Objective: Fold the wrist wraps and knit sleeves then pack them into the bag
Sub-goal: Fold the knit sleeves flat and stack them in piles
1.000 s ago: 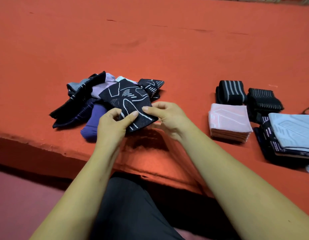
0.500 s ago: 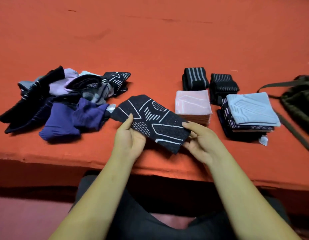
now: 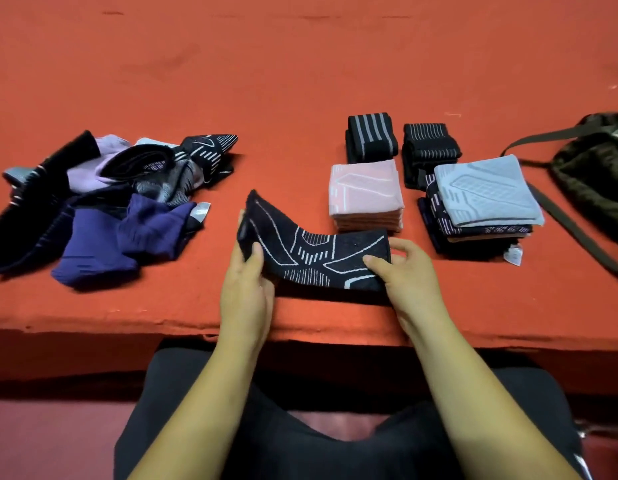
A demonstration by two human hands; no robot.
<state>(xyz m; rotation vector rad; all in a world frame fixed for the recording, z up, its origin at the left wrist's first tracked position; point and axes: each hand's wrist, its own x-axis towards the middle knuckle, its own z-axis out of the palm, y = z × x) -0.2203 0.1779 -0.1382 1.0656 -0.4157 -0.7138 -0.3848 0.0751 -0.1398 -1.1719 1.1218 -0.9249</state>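
A black knit sleeve with white line pattern is stretched between my hands just above the near edge of the orange table. My left hand pinches its left end, which stands up slightly. My right hand pinches its right end. A loose heap of unfolded sleeves, black, lilac and purple, lies at the left. Folded pieces sit at the right: a pink stack, a stack topped by a light blue one, and two rolled black wrist wraps behind them. The dark olive bag lies at the far right edge.
The orange table stretches far back. The bag's dark strap trails across the table toward the front right. My lap in black clothing sits below the table's front edge.
The black sleeve has left the heap and come right, to the table's front centre between both hands. It now lies more level and stretched. The view has shifted right, bringing the bag in.
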